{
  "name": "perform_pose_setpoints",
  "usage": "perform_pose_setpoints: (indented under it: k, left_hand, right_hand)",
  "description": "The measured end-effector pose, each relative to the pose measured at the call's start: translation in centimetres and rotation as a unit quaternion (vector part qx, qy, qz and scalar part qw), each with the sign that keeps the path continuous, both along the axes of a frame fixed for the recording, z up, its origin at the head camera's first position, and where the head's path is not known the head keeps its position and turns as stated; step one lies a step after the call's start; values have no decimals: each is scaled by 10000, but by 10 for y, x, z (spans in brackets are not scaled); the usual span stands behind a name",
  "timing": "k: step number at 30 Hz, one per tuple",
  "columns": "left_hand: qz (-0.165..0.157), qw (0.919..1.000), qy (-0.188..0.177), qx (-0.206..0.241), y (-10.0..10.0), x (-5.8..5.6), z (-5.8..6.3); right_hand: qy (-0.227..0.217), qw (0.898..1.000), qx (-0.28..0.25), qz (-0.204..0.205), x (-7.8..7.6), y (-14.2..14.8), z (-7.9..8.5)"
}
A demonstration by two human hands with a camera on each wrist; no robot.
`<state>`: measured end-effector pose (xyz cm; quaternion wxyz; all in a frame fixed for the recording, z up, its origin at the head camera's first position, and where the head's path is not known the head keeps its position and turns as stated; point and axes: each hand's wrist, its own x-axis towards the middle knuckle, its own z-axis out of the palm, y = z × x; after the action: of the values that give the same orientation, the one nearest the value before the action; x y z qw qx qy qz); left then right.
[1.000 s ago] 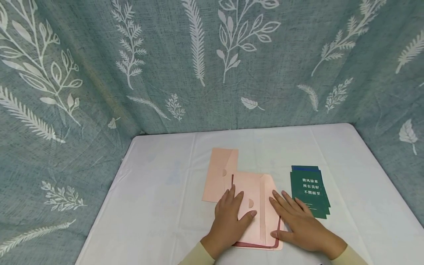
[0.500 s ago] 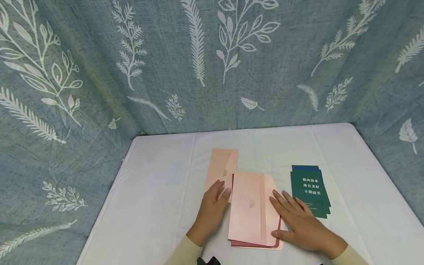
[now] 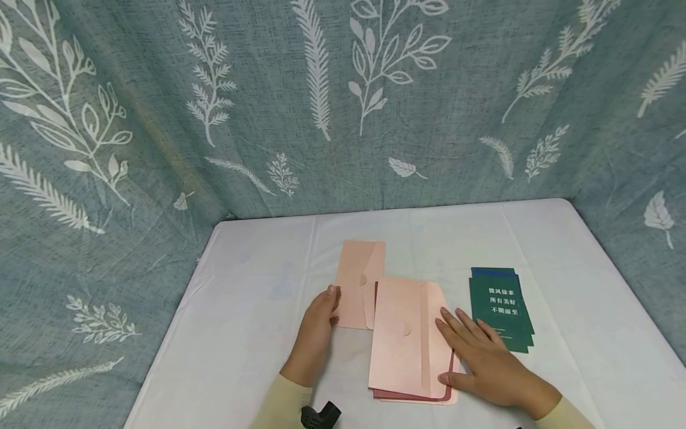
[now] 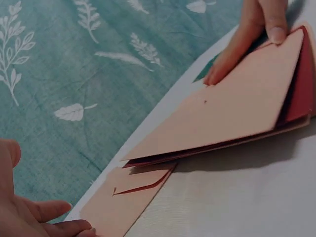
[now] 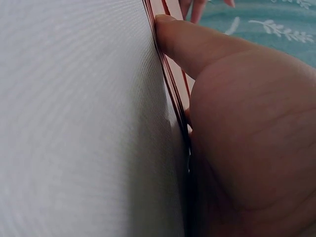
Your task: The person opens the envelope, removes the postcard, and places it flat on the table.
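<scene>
My left hand (image 3: 313,333) is at the left edge of a single pink envelope (image 3: 351,286), its fingertips right at that edge. In the left wrist view the left fingers (image 4: 47,210) are spread apart beside this envelope (image 4: 133,197). My right hand (image 3: 482,363) rests with straight, spread fingers on the right side of a stack of pink envelopes (image 3: 396,339). Dark red layers show along the stack's lower edge. From the right wrist view, the thumb (image 5: 192,42) touches the edge of the stack (image 5: 173,74). The stack overlaps the single envelope's lower right corner.
Dark green cards (image 3: 501,304) with white writing lie in a loose pile to the right, just beyond my right fingers. A white cloth covers the table (image 3: 246,286). Green leaf-patterned curtain (image 3: 332,167) stands behind and at both sides. A black device (image 3: 320,415) sits by my left wrist.
My left hand has lifted off the envelope stack and moved left to the outer edge of the single envelope. The right hand has stayed on the stack.
</scene>
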<state>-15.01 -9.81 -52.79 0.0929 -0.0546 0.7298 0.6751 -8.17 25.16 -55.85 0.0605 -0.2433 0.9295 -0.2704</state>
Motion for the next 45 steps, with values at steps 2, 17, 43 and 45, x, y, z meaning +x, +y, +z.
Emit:
perform_pose_setpoints:
  k: [2, 17, 43, 45]
  left_hand:
    - [59, 9999, -88, 132, -4, -1, 3]
    - [20, 9827, -845, 1651, -36, -15, 15]
    - [174, 9592, -1541, 2364, -36, -21, 21]
    - [89, 9580, -1563, 2402, -36, -21, 20]
  right_hand:
    - [-6, 10000, -13, 0, 0, 0, 0]
    - [62, 10000, 23, 3, 1, 0, 0]
    - [40, 10000, -68, 17, -2, 2, 2]
    - [43, 10000, -75, 17, -2, 2, 2]
